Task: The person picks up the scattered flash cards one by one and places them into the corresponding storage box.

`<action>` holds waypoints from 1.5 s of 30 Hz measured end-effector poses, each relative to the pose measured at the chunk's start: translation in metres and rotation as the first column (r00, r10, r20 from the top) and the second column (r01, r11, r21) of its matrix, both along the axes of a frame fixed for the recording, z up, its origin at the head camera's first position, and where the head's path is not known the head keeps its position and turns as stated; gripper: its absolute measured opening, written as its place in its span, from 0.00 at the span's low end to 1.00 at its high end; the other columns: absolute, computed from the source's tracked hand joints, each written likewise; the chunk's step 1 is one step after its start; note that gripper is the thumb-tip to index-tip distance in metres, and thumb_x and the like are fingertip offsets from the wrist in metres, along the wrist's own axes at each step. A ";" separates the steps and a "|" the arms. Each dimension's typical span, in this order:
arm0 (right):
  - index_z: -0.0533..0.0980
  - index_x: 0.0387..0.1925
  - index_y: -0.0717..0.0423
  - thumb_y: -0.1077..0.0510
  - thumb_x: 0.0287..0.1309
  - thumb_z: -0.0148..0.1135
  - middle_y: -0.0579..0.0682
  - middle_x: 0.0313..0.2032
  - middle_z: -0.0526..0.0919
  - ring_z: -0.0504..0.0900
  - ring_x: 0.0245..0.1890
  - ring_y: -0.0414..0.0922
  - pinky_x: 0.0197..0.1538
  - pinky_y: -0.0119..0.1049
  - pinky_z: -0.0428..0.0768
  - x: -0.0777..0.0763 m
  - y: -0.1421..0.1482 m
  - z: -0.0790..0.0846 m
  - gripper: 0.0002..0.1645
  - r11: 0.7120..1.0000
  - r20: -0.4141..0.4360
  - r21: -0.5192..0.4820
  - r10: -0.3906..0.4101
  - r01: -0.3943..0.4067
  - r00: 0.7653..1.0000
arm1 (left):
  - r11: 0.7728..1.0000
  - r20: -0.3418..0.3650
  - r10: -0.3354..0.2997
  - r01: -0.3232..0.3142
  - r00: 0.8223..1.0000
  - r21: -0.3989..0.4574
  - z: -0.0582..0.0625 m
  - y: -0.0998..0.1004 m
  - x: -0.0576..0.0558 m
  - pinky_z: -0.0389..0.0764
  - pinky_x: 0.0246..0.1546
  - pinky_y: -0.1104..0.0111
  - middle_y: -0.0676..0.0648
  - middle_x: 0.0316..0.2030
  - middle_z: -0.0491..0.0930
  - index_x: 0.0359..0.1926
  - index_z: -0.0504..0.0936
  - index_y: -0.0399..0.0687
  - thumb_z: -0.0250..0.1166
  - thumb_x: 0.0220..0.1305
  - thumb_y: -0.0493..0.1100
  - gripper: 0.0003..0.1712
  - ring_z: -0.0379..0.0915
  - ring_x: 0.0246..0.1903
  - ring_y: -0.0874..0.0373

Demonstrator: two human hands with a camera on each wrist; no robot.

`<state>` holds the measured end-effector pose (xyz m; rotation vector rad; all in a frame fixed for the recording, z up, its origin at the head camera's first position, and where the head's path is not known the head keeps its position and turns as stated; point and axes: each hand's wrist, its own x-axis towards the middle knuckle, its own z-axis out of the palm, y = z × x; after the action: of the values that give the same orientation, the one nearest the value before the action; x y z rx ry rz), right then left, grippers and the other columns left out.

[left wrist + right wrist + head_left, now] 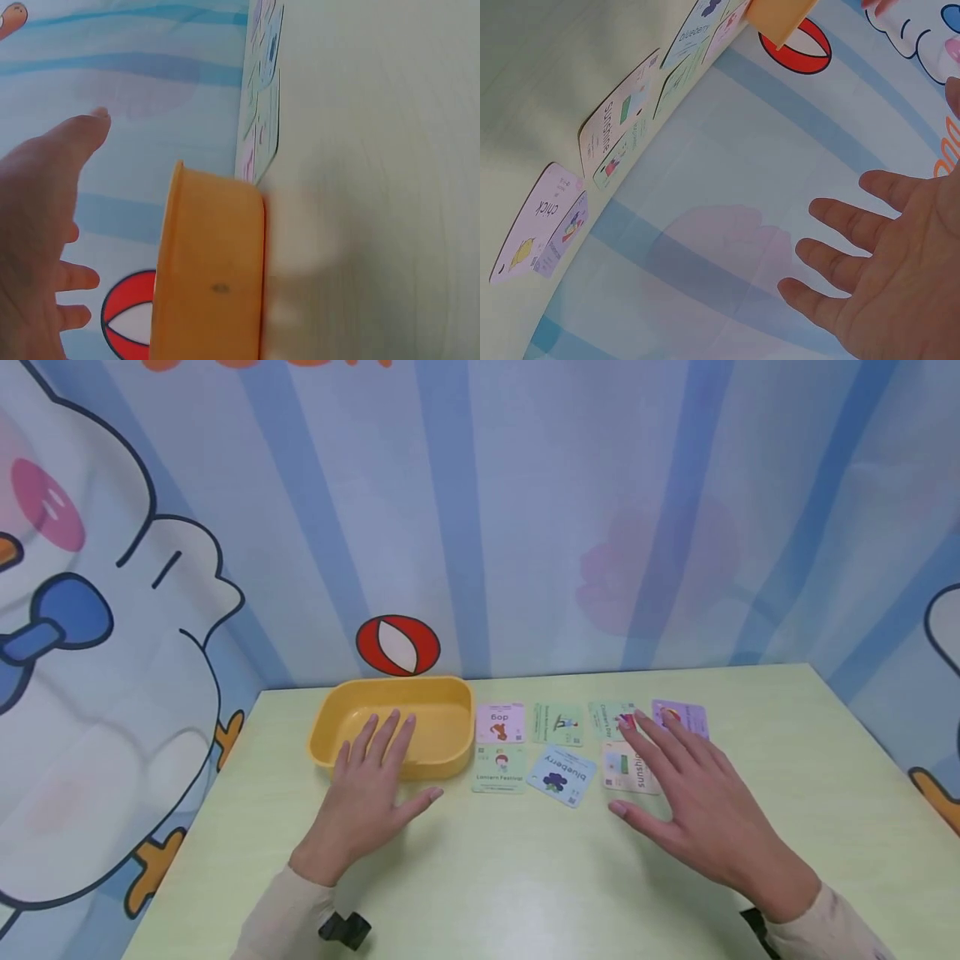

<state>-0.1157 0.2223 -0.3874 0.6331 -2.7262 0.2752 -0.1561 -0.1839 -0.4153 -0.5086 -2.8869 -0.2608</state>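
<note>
Fingers Apart, Nothing Gripped

The left hand (366, 810) hovers with the yellow tray (442, 727) at twelve o'clock; the right hand (701, 814) has the cards (564, 774) at ten o'clock. Both hands' fingers are straight, slightly apart, clamped on nothing. I judge this a ready pause; taking any card would call for pinching its thin edge.

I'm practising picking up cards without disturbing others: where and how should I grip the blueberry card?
Probably pinch the blueberry card at its near corner, coming from the person's side of the table: it lies flat and askew, and that corner points onto bare surface, clear of the Lantern Festival card.
</note>
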 end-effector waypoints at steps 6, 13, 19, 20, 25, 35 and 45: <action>0.54 0.79 0.43 0.29 0.61 0.61 0.54 0.77 0.60 0.56 0.76 0.58 0.68 0.63 0.61 0.000 0.005 -0.001 0.53 1.000 -0.014 -0.007 -0.001 0.001 1.000 | 0.999 -0.012 0.046 -0.046 0.999 0.012 -0.008 -0.022 -0.005 0.56 0.66 0.31 0.39 0.78 0.50 0.81 0.47 0.50 0.60 0.64 0.72 0.56 0.41 0.77 0.36; 0.51 0.80 0.37 0.30 0.60 0.62 0.52 0.77 0.59 0.57 0.76 0.59 0.67 0.62 0.61 -0.001 0.011 -0.004 0.53 0.999 -0.011 -0.031 -0.011 0.011 1.000 | 0.988 -0.001 0.134 -0.134 0.991 0.072 -0.016 -0.045 -0.010 0.54 0.64 0.27 0.35 0.77 0.51 0.80 0.47 0.46 0.56 0.68 0.70 0.54 0.44 0.75 0.32; 0.52 0.80 0.35 0.31 0.60 0.63 0.53 0.76 0.60 0.58 0.75 0.59 0.66 0.63 0.62 -0.001 0.014 -0.004 0.52 0.999 -0.001 -0.044 -0.016 0.016 1.000 | 0.978 -0.007 0.181 -0.179 0.984 0.102 -0.024 -0.060 -0.013 0.55 0.64 0.29 0.31 0.76 0.52 0.79 0.50 0.39 0.55 0.70 0.69 0.52 0.46 0.74 0.28; 0.52 0.79 0.35 0.31 0.60 0.63 0.53 0.76 0.60 0.58 0.75 0.59 0.66 0.63 0.62 -0.001 0.015 -0.004 0.52 0.999 -0.002 -0.043 -0.015 0.015 1.000 | 0.976 0.000 0.189 -0.188 0.982 0.108 -0.025 -0.061 -0.013 0.54 0.65 0.29 0.31 0.76 0.51 0.79 0.50 0.39 0.54 0.70 0.69 0.52 0.45 0.74 0.28; 0.56 0.79 0.41 0.31 0.60 0.64 0.53 0.76 0.60 0.59 0.75 0.60 0.66 0.63 0.62 -0.001 0.017 -0.004 0.51 0.999 -0.016 -0.045 -0.007 0.007 1.000 | 0.960 0.046 0.249 -0.253 0.967 0.122 -0.031 -0.069 -0.014 0.55 0.66 0.30 0.30 0.76 0.49 0.79 0.48 0.37 0.50 0.71 0.71 0.53 0.45 0.73 0.28; 0.60 0.77 0.46 0.32 0.60 0.64 0.51 0.77 0.60 0.61 0.73 0.60 0.66 0.61 0.63 0.000 0.020 -0.003 0.50 0.999 -0.020 -0.050 -0.017 0.016 1.000 | 0.905 0.219 0.310 -0.358 0.925 0.230 -0.029 -0.083 -0.017 0.62 0.65 0.35 0.25 0.74 0.49 0.78 0.35 0.31 0.39 0.74 0.72 0.56 0.53 0.69 0.27; 0.59 0.77 0.46 0.32 0.61 0.63 0.50 0.78 0.58 0.56 0.77 0.58 0.67 0.62 0.62 0.000 0.025 -0.004 0.50 0.998 -0.010 -0.049 -0.034 0.033 0.999 | 0.769 0.254 0.405 -0.478 0.878 0.425 -0.033 -0.089 -0.024 0.76 0.51 0.49 0.33 0.56 0.71 0.76 0.54 0.32 0.39 0.78 0.65 0.44 0.72 0.49 0.41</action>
<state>-0.1160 0.2470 -0.3916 0.5738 -2.7085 0.3279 -0.1799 -0.2727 -0.4486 0.2969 -2.8094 -0.9298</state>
